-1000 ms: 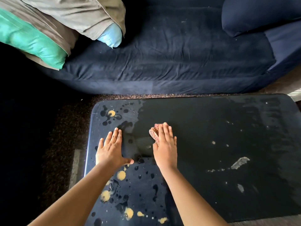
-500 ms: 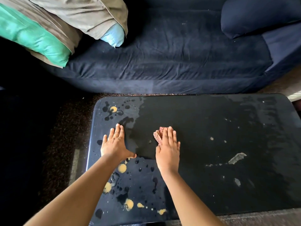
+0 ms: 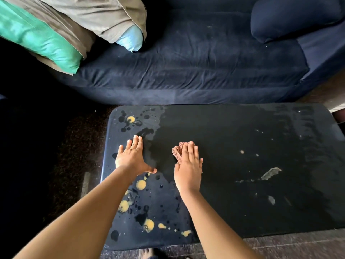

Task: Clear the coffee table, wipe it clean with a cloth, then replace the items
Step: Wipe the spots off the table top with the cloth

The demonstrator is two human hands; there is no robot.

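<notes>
navy sofa point(image 3: 196, 58) | green pillow point(image 3: 37, 40) | blue pillow point(image 3: 130, 39) | dark speckled carpet point(image 3: 74, 146)

My left hand point(image 3: 131, 157) lies flat on the dark worktop point(image 3: 242, 137) close to its left edge, fingers straight. My right hand point(image 3: 188, 169) presses a reddish cloth point(image 3: 177, 151) onto the surface with extended fingers, and the cloth pokes out on the far-left side of the fingertips. Yellow spots point(image 3: 141, 184) and dark droplets mark the worktop's left part. Beyond it is a navy sofa point(image 3: 186, 58), with a green pillow point(image 3: 37, 40) at far left.

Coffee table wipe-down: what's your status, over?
Left hand flat on coffee table, right hand pressing cloth. Yellow splatters unwiped at left end. Nothing blocking the cloth.
</notes>
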